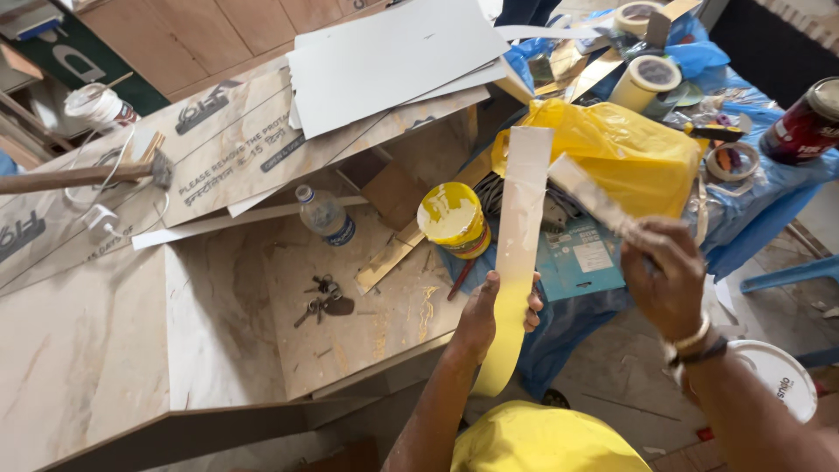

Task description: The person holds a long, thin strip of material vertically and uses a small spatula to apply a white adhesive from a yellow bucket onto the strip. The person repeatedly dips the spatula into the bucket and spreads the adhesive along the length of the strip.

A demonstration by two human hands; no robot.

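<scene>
Holding: left hand point(491, 316), fingers closed around the lower part of a long pale laminate strip point(521, 227), which stands nearly upright near the middle of the view, its near end yellow. Right hand point(666, 275), to the right, fist closed on a flat applicator point(587, 194), blurred, tip just beside the strip's upper part. Behind: open yellow glue tin point(453, 218) on the workbench point(367, 306); yellow plastic bag point(629, 153) far right; plastic bottle point(323, 214) and keys point(322, 297) left.
</scene>
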